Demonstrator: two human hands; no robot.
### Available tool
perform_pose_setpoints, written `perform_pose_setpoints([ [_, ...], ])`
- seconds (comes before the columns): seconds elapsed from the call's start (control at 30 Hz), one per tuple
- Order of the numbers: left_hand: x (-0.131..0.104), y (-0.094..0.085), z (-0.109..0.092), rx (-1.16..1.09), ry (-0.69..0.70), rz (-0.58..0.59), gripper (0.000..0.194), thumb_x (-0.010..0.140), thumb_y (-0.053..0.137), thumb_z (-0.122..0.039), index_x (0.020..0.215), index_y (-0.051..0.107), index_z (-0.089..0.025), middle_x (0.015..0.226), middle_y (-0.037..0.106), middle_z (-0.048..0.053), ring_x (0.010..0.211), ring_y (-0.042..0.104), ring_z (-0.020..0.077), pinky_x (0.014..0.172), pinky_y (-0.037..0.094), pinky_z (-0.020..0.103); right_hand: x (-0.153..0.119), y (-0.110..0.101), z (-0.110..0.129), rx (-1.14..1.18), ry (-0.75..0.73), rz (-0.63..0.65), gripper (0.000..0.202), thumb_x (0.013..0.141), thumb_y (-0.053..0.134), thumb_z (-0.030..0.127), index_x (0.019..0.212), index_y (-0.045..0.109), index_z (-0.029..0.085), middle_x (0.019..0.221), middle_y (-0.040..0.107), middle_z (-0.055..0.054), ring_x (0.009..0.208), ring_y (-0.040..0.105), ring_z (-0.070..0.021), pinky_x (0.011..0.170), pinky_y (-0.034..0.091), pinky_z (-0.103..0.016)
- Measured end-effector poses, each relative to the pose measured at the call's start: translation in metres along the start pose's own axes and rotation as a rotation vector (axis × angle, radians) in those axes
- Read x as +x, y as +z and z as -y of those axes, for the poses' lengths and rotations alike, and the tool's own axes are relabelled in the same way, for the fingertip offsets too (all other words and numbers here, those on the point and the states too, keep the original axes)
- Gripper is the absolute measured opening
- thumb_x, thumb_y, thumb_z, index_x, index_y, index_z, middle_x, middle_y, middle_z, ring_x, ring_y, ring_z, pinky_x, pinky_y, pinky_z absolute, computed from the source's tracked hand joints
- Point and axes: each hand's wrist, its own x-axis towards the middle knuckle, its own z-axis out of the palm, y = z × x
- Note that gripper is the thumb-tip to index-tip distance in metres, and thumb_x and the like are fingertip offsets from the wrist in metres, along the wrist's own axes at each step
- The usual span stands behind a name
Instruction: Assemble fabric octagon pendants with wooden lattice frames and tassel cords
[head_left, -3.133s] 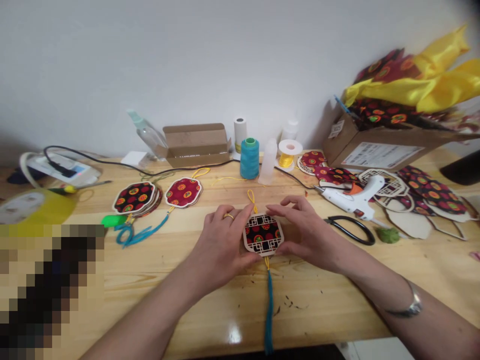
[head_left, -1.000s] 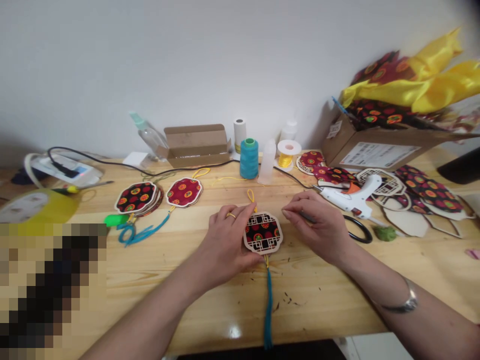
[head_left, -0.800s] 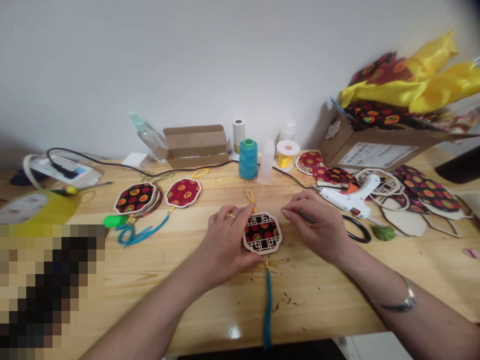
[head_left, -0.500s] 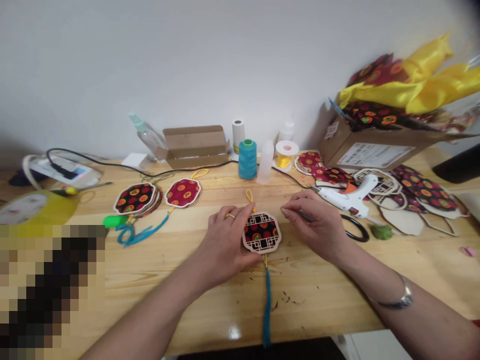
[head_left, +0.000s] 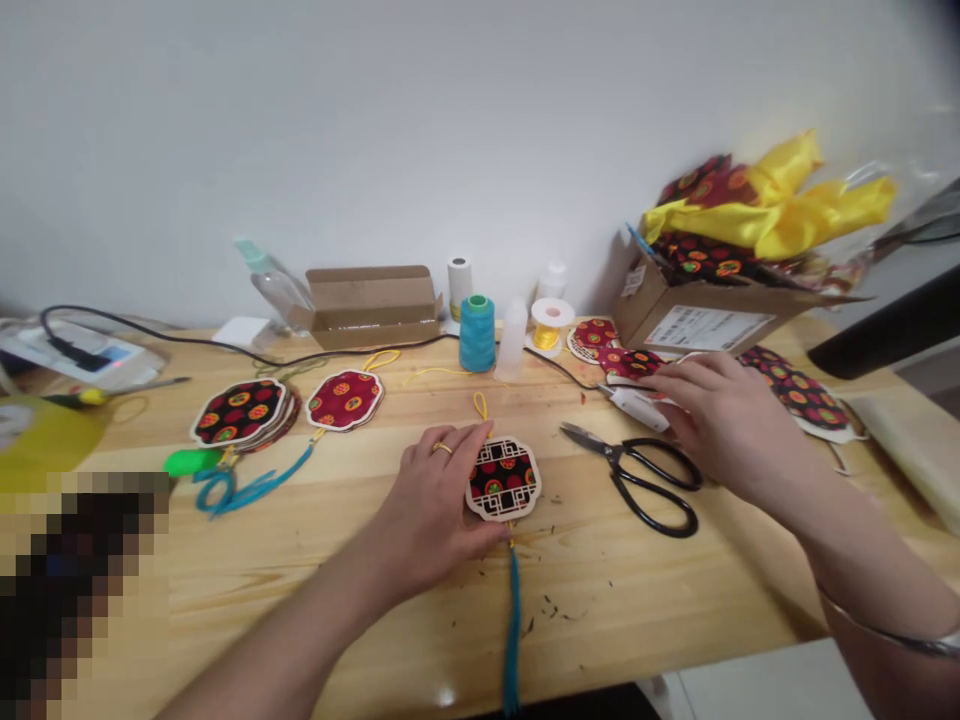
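My left hand [head_left: 446, 490] is closed around the left side of a flat, lobed wooden pendant [head_left: 504, 478]. A pale lattice frames its black and red patterned fabric. A yellow cord loop [head_left: 480, 405] comes out of the top, and a teal tassel [head_left: 512, 630] hangs from the bottom onto the table. My right hand [head_left: 724, 415] curls over a white glue gun [head_left: 637, 408]; its nozzle end shows past the fingers, while the handle is hidden. Between the hands, black-handled scissors [head_left: 616, 470] lie with their handles apart.
Two finished-looking pendants, one red [head_left: 345, 400] and one atop a black stack [head_left: 244, 412], lie left. Teal thread [head_left: 478, 338], a translucent bottle [head_left: 512, 340] and a yellow spool [head_left: 551, 328] stand behind. A carton [head_left: 637, 310] of fabric is at right. A black cable [head_left: 360, 352] crosses behind.
My right hand has left the scissors on the table and moved right onto the glue gun. My left hand keeps its hold on the pendant. The view has shifted a little.
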Motion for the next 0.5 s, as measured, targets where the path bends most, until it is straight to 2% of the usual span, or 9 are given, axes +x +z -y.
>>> perform_pose_setpoints([
  [0.07,0.0,0.0,0.001,-0.005,0.003,0.009,0.084,0.069,0.071,-0.042,0.139,0.033,-0.016,0.134,0.049,0.014,0.123,0.038,0.0323,0.102,0.034,0.051,-0.006,0.005,-0.013,-0.092,-0.071,0.101,0.03,0.084,0.048,0.014,0.108,0.065,0.017,0.109,0.067,-0.01,0.101,0.052,-0.0309,0.078,0.042,-0.045],
  [0.17,-0.001,0.0,0.001,-0.01,0.013,0.005,0.084,0.069,0.071,-0.043,0.139,0.032,-0.018,0.135,0.049,0.013,0.123,0.039,0.032,0.102,0.035,0.051,-0.013,0.015,-0.022,-0.207,-0.152,0.168,0.035,0.083,0.045,0.011,0.114,0.062,0.015,0.115,0.064,-0.013,0.107,0.049,-0.0325,0.077,0.041,-0.044],
  [0.33,-0.001,0.001,0.0,0.006,0.0,0.017,0.086,0.068,0.072,-0.043,0.139,0.033,-0.014,0.134,0.05,0.015,0.123,0.037,0.0326,0.103,0.033,0.052,-0.016,0.022,-0.027,-0.289,-0.134,0.187,0.037,0.08,0.042,0.008,0.109,0.064,0.016,0.11,0.064,-0.013,0.1,0.05,-0.0318,0.073,0.041,-0.042],
  [0.5,0.0,-0.001,-0.001,-0.009,-0.025,0.04,0.088,0.066,0.073,-0.043,0.139,0.034,-0.013,0.132,0.052,0.015,0.122,0.038,0.0327,0.102,0.034,0.051,-0.011,0.014,-0.027,-0.369,-0.112,0.27,0.034,0.078,0.048,0.008,0.107,0.065,0.015,0.11,0.063,-0.014,0.099,0.051,-0.0309,0.073,0.041,-0.039],
])
